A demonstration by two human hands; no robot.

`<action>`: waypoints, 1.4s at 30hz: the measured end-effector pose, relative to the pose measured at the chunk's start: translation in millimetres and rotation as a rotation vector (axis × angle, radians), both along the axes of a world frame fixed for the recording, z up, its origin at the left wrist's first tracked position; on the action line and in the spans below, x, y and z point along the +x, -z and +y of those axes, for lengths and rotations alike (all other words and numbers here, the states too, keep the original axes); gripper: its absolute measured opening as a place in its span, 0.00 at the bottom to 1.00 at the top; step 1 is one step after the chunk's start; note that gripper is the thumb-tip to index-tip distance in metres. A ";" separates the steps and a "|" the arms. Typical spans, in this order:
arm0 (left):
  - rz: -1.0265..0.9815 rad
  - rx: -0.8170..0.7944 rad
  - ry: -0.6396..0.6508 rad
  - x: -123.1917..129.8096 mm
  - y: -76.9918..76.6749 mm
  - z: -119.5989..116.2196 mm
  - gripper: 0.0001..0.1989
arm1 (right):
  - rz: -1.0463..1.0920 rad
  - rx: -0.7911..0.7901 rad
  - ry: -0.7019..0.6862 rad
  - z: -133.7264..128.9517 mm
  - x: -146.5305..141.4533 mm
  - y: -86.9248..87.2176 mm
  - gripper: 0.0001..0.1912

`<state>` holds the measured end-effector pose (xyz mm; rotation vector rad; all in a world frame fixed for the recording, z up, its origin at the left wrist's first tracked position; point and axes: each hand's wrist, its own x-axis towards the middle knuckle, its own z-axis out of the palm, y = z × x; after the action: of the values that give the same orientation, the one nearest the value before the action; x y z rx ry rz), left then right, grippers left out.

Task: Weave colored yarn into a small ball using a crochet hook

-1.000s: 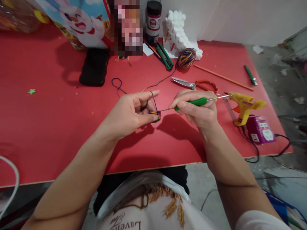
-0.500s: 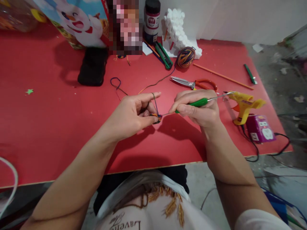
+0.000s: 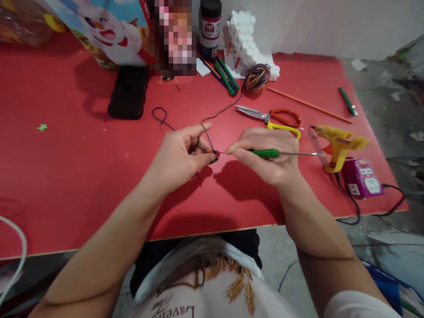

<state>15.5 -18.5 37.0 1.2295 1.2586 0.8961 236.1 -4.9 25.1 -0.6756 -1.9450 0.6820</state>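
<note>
Hands [image 3: 274,161]: hook [image 3: 270,153] crosswise, tip left.

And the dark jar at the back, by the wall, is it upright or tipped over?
Upright: the jar stands on its base on the red table, with its black lid on top.

The green-handled hook [image 3: 267,153] has swung nearly crosswise, and more of the scissors' yellow handle [image 3: 285,127] now shows.
</note>
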 end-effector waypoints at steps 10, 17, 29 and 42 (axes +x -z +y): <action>-0.218 -0.014 -0.154 2.9 11.8 7.6 0.33 | -0.214 0.569 0.169 -6.9 -15.7 22.6 0.09; -0.351 -0.011 -0.209 8.4 16.1 5.2 0.33 | -0.315 0.705 0.220 -2.5 -15.4 29.7 0.13; -0.444 0.072 -0.162 4.4 10.8 4.2 0.30 | 0.217 -0.119 0.172 -3.8 -21.4 21.4 0.10; -0.559 0.107 -0.255 10.9 20.4 0.8 0.31 | 0.093 0.191 0.225 -13.2 -31.2 21.6 0.12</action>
<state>26.3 -17.6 16.6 0.8191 0.9286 1.3940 204.8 -18.1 3.5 -0.7169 -1.7882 0.3764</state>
